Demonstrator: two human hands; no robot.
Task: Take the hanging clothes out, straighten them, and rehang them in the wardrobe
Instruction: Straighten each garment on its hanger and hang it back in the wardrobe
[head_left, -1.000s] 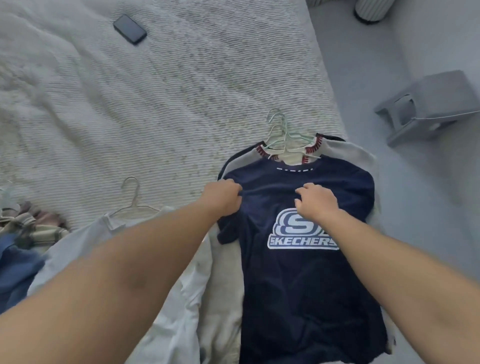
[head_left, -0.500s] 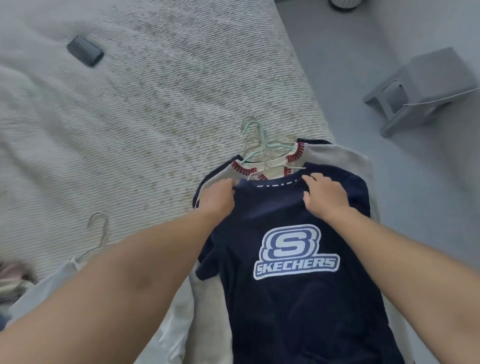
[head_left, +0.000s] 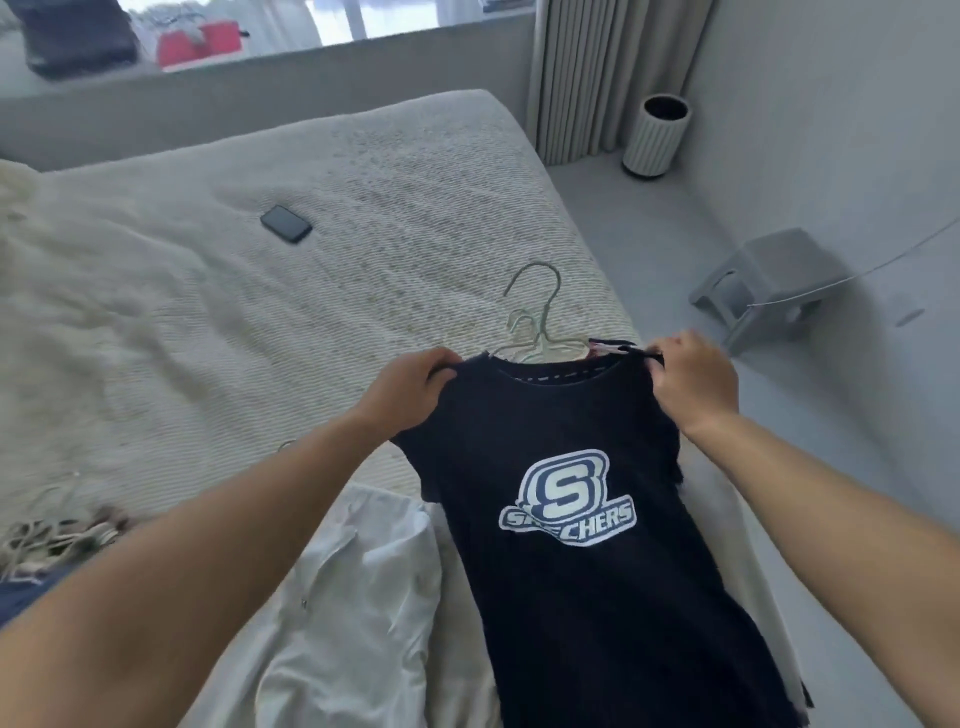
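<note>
T-shirt (head_left: 571, 597), navy, held up over the bed (head_left: 311, 322) edge. Left hand (head_left: 410, 389) and right hand (head_left: 693, 384) each grip a shoulder; hanger (head_left: 540, 322) hooks behind collar.

I count two hands, left (head_left: 410, 387) and right (head_left: 693, 382), on one navy T-shirt (head_left: 582, 571). Two hanger hooks (head_left: 540, 291) show above its collar. One white garment (head_left: 358, 597) lies beside it on the one bed (head_left: 260, 312), with one phone (head_left: 286, 223). On the floor I see one stool (head_left: 769, 283) and one ribbed bin (head_left: 657, 136). The pile (head_left: 57, 535) at far left is too blurred to count.
</note>
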